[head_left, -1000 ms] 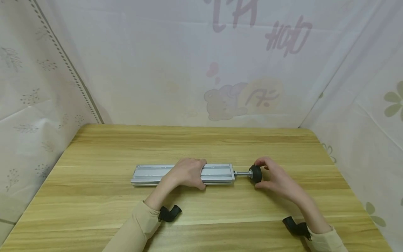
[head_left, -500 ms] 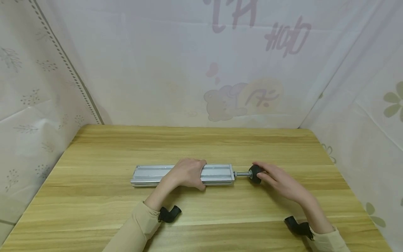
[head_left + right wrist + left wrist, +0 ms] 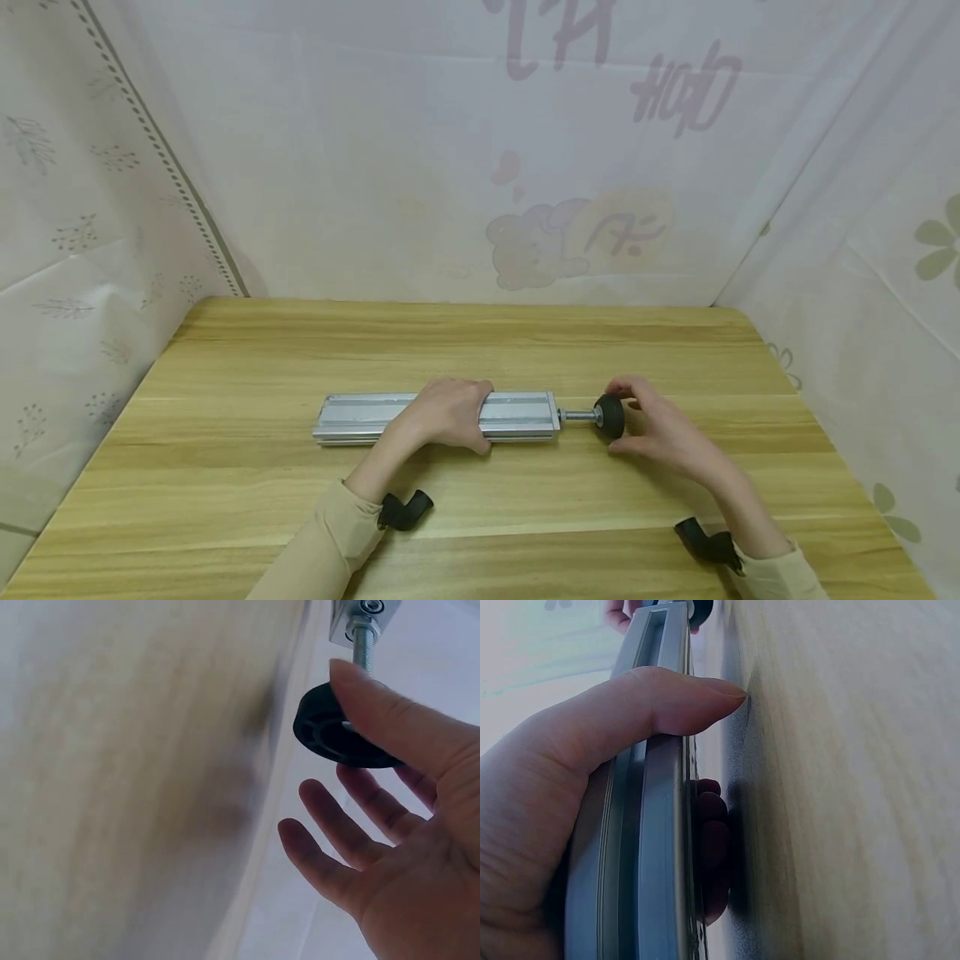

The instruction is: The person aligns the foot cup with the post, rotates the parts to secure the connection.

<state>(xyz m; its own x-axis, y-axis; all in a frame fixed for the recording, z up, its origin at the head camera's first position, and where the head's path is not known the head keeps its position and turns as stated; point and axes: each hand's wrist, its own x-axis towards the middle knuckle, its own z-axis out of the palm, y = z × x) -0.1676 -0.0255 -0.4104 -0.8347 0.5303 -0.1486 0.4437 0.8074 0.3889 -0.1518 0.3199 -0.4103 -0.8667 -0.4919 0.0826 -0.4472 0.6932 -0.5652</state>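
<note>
A long silver aluminium profile (image 3: 517,415) lies crosswise on the table. My left hand (image 3: 442,412) grips it from above near its middle, thumb on the near side, fingertips (image 3: 712,840) curled round the far side. From the profile's right end plate sticks a threaded stem (image 3: 579,415) with a nut, part of a levelling foot (image 3: 613,417) with a round black base. My right hand (image 3: 663,429) holds that base by its rim between thumb and fingers. In the right wrist view, the thumb lies across the foot's ribbed underside, while several other fingers stand apart from it.
Both wrists wear black curved mounts (image 3: 405,510). The wooden table (image 3: 225,350) reaches back to a printed cloth curtain (image 3: 375,167), with more patterned cloth at both sides.
My right hand rolled forward over the black base, then back to a spread hold on its rim, at nearly its first position. The left hand and profile have stayed still.
</note>
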